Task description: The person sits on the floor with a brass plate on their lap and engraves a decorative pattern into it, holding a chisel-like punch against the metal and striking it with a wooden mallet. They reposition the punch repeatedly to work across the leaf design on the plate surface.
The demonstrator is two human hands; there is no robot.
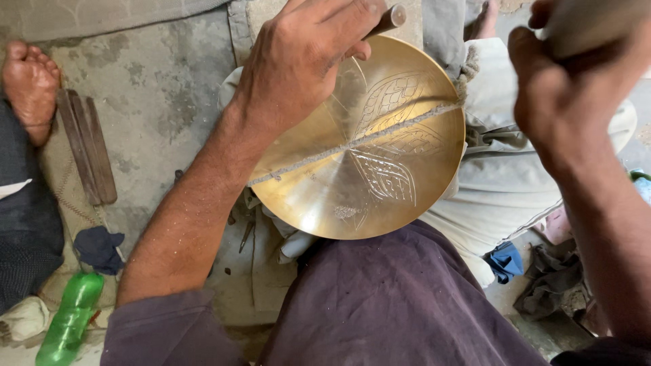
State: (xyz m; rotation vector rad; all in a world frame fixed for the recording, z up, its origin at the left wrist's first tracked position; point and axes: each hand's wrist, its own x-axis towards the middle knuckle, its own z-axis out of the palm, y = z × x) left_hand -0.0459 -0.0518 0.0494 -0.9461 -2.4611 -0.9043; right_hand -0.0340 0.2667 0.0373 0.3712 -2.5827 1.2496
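Brass plate [366, 156] shines golden, engraved with leaf patterns.

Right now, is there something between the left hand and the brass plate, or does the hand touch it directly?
Nothing visible stands between them. The left hand lies over the upper left rim of the brass plate and holds a thin metal tool. The tool's tip is hidden under the fingers, so contact cannot be confirmed.
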